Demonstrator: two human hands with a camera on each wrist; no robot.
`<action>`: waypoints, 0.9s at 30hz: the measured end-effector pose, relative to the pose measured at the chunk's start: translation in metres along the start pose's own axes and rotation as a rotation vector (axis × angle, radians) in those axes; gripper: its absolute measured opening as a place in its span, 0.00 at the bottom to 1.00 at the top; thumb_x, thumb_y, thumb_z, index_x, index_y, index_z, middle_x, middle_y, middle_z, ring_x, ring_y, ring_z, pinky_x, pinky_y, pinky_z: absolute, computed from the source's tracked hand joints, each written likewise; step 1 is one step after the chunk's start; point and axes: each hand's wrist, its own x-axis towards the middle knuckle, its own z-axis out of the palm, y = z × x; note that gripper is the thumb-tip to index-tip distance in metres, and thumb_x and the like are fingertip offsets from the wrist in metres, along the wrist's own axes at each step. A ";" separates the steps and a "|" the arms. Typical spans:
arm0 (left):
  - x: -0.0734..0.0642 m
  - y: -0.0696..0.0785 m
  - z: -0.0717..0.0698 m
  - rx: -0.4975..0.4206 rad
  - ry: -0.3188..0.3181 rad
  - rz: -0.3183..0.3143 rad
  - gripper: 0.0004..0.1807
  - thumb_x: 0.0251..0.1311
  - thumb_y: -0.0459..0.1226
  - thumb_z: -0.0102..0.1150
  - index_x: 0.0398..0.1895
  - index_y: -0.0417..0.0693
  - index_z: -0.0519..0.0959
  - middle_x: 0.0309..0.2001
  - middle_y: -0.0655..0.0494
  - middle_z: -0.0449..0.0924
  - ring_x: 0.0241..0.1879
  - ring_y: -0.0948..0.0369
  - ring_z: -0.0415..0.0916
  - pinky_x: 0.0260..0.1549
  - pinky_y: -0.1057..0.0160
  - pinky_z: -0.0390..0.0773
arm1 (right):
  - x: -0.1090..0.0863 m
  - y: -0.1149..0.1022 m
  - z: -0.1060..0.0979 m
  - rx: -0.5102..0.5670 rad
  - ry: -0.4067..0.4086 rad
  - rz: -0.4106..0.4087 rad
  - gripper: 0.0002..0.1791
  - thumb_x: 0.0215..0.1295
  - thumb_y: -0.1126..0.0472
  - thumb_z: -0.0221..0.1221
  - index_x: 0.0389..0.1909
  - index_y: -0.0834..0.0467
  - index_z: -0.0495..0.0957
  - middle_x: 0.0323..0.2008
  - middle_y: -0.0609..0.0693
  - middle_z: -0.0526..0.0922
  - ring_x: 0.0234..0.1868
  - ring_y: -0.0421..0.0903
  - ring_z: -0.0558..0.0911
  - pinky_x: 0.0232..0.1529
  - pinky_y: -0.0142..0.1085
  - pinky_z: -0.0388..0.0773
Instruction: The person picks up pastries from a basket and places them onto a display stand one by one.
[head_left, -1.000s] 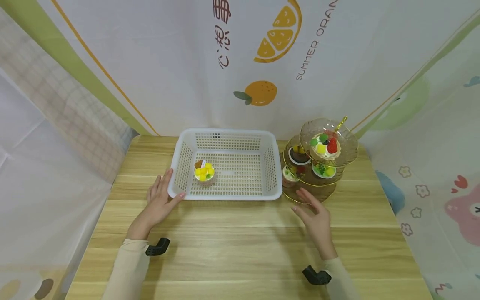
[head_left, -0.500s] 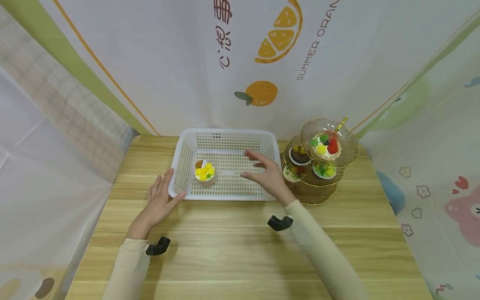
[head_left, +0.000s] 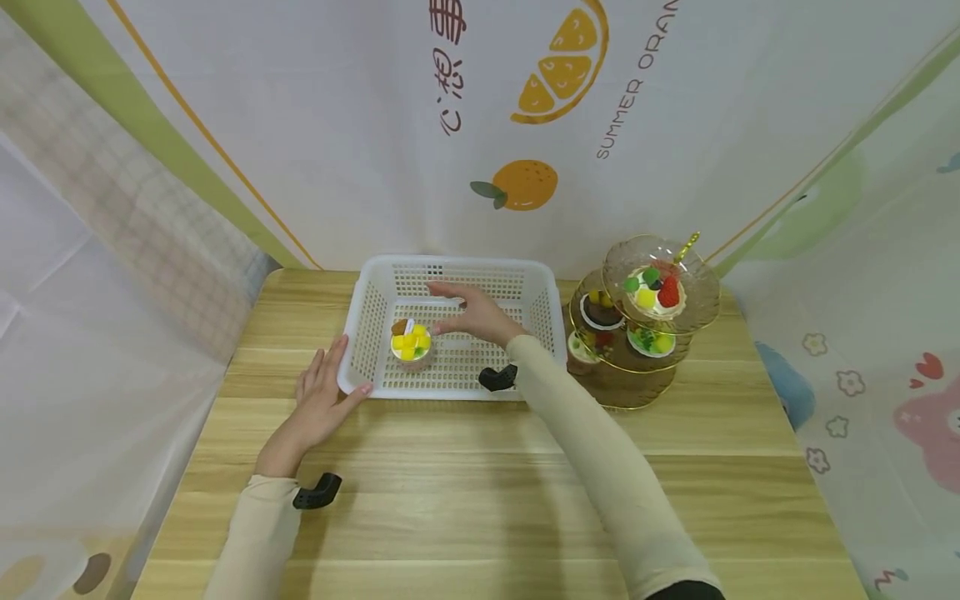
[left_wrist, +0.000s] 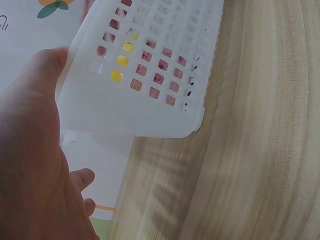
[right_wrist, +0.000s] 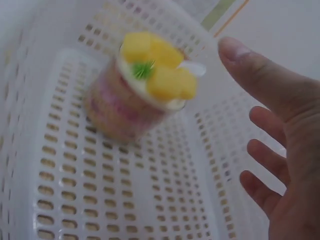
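Note:
In the head view my left hand point(head_left: 318, 404) rests at the front left corner of a white plastic basket point(head_left: 465, 393). Its thumb lies on the front rim, while the other fingers reach along the left side. My right hand point(head_left: 476, 315) is over the inside of the basket with fingers spread and nothing held. Just left of it stands a dessert cup point(head_left: 411, 343) topped with yellow cubes. The right wrist view shows this cup point(right_wrist: 130, 95) with pink layers and a green sprig, apart from the thumb and fingers. Through the basket wall point(left_wrist: 125, 115), the left wrist view shows some yellow.
Right of the basket is a tiered stand point(head_left: 626, 387) with gold rims. A fruit tart point(head_left: 655, 293) is on its top tier. Several dessert cups, including one with green and yellow topping point(head_left: 651, 342), sit lower. A printed cloth point(head_left: 337, 125) hangs behind the wooden table point(head_left: 420, 500).
My right hand has moved left from beside the tiered stand, across the basket, to near the dessert cup. My left hand stays at the basket corner.

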 end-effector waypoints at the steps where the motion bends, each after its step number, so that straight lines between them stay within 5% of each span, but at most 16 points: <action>1: 0.000 0.000 0.000 -0.001 -0.004 -0.002 0.50 0.70 0.57 0.49 0.80 0.61 0.27 0.81 0.39 0.31 0.77 0.35 0.23 0.67 0.27 0.26 | 0.001 0.002 0.002 0.008 -0.022 0.021 0.45 0.54 0.50 0.73 0.73 0.42 0.63 0.72 0.41 0.69 0.74 0.46 0.65 0.73 0.52 0.64; 13: 0.001 0.000 -0.001 0.012 -0.006 -0.006 0.50 0.70 0.57 0.49 0.80 0.60 0.27 0.80 0.39 0.31 0.77 0.34 0.24 0.68 0.28 0.26 | 0.009 0.015 0.022 -0.038 -0.260 0.112 0.46 0.56 0.52 0.71 0.75 0.43 0.60 0.75 0.47 0.64 0.77 0.50 0.62 0.73 0.56 0.61; 27: 0.001 -0.002 0.001 0.011 -0.003 -0.010 0.50 0.70 0.57 0.49 0.80 0.61 0.27 0.81 0.40 0.31 0.78 0.36 0.23 0.67 0.27 0.26 | 0.011 0.015 0.030 -0.045 -0.280 0.140 0.44 0.58 0.55 0.71 0.74 0.43 0.62 0.74 0.47 0.66 0.73 0.52 0.68 0.72 0.54 0.65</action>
